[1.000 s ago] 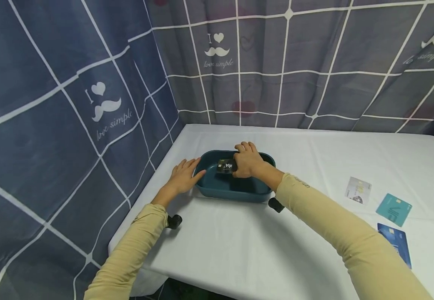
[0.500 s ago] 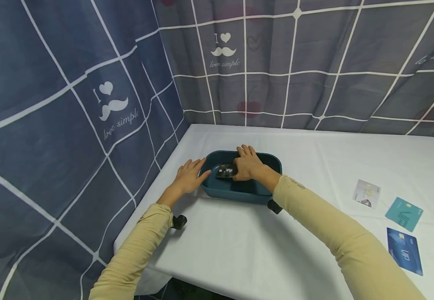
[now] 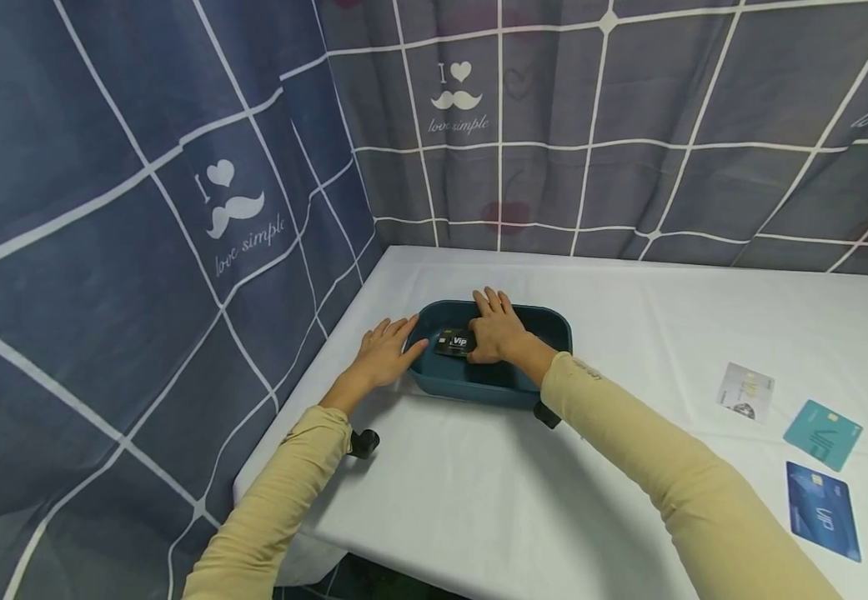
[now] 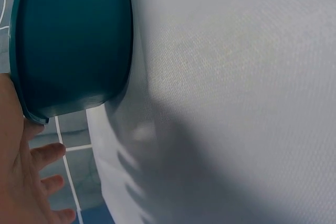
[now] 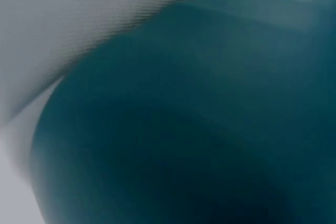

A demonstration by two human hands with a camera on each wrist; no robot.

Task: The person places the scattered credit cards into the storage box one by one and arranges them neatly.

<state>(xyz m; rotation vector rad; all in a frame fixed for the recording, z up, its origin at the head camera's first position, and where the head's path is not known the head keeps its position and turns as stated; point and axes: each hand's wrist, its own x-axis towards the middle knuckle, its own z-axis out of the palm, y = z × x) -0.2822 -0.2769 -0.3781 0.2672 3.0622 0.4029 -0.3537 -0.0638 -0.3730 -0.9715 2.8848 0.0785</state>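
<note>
A dark teal bin (image 3: pixel 471 390) stands on the white-covered table. Inside its left half, my right hand (image 3: pixel 499 333) pinches a black bank card (image 3: pixel 454 342) marked "Vip" by its right end; the hand covers that end. My left hand (image 3: pixel 387 352) rests at the bin's left end, fingers spread along the outside and thumb over the rim. In the left wrist view, its loosely extended fingers (image 4: pixel 47 156) lie beside the bin's corner. Only the bin's teal wall (image 5: pixel 157 66) fills the right wrist view, with the right hand out of sight.
To the right on the white tablecloth (image 3: pixel 629 333) lie three cards: a clear grey one (image 3: pixel 746 390), a teal one (image 3: pixel 824 433) and a blue "VIP" one (image 3: pixel 824 510). A checked curtain (image 3: pixel 539 167) hangs behind and at the left.
The right hand has brought the black card lower and farther left within the bin. The left hand stays at the rim. The head view has turned slightly left, showing the blue card whole.
</note>
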